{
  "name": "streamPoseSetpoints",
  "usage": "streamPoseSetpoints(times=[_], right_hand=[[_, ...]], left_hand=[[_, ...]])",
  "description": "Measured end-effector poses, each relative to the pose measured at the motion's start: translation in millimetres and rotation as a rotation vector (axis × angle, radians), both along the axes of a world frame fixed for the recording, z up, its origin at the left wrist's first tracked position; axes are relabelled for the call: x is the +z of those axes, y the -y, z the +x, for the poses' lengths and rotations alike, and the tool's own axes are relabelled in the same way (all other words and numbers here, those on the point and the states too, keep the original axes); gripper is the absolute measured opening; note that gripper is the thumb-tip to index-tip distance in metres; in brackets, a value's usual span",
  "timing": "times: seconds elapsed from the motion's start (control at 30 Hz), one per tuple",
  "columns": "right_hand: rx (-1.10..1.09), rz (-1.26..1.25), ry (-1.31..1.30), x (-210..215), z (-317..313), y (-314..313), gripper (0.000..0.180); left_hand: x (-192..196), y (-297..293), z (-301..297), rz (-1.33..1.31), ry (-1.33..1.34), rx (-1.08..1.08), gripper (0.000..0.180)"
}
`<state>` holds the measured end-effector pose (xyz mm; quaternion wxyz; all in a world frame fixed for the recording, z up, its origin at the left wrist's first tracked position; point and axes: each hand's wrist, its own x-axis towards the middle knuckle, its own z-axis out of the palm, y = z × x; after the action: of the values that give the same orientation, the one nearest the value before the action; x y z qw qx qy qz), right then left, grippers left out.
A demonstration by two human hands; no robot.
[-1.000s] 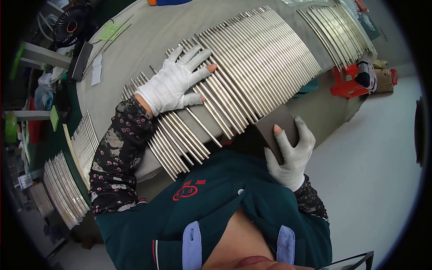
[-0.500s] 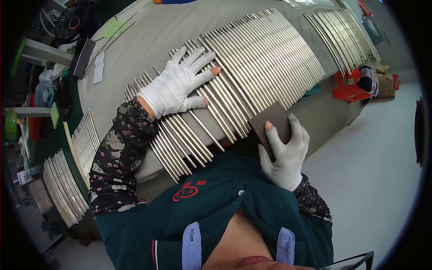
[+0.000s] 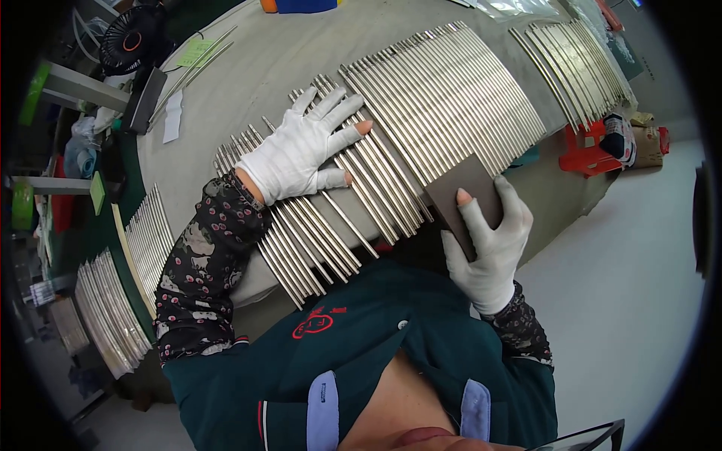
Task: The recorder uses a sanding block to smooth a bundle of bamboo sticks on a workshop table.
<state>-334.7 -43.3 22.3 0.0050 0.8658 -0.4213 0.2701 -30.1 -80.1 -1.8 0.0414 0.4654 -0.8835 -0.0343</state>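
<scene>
My left hand (image 3: 297,154), in a white glove with bare thumb and fingertip showing, lies with fingers spread across a loose group of slim metal rods (image 3: 368,188). In my right hand (image 3: 492,252), also gloved, is a flat dark brown rectangular pad (image 3: 472,197), with the bare thumb tip on its face. The pad overlaps the near ends of a wide row of shiny metal rods (image 3: 451,98) laid side by side. More rods (image 3: 301,240) extend past the table's near edge, below my left hand. The pad hides the rod ends under it.
A grey-covered table (image 3: 248,60) carries the rods. Further rod bundles lie at the far right (image 3: 575,68) and the left (image 3: 113,312). A black fan (image 3: 131,41) stands at the far left. Beyond the right edge is a red stool (image 3: 583,150).
My right hand and the brown pad have shifted slightly right and away from me over the rod ends. My left hand stays spread on the rods; the whole view has shifted a little.
</scene>
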Motion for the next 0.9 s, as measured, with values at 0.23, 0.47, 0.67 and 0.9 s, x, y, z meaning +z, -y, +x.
streamPoseSetpoints(times=[0.23, 0.47, 0.67, 0.9], right_hand=[[0.024, 0.046, -0.034, -10, 4, 1, 0.06], [0.017, 0.035, -0.007, -13, 4, 6, 0.061], [0.009, 0.03, -0.023, -25, 6, -3, 0.064], [0.018, -0.014, 0.075, -34, 3, 6, 0.08]], left_hand=[[1, 0, -1, -0.012, 0.004, -0.005, 0.072], [2, 12, 8, -0.02, -0.345, 0.194, 0.062], [5, 52, 0, -0.046, -0.33, 0.822, 0.043], [5, 65, -1, -0.002, -0.128, 0.915, 0.045]])
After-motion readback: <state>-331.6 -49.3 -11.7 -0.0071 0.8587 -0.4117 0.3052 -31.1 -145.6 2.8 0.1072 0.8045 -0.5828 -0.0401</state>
